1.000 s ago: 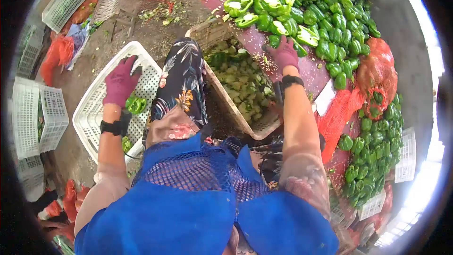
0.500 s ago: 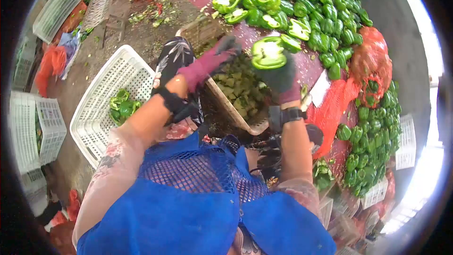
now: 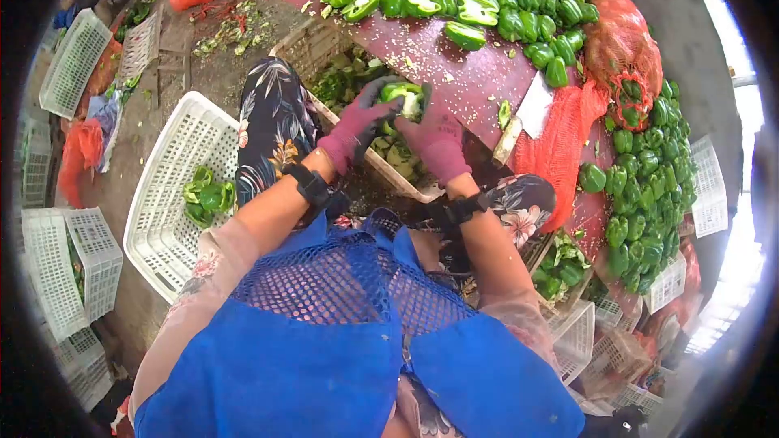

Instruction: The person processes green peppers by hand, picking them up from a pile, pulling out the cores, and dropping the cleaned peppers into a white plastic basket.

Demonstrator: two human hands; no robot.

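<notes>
Left hand (image 3: 357,126) and right hand (image 3: 438,136): both grips clenched on one green pepper (image 3: 403,97), held above scrap crate (image 3: 302,47), just beside worktop (image 3: 462,73) edge. Step, judged: pulling core. Next move calls for firm twist, scraps falling into crate.

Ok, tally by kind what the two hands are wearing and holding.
Purple fabric gloves, on left hand and right hand: 2
Black wrist straps: 2
Cut green bell pepper, gripped by both: 1
Total: 5
</notes>
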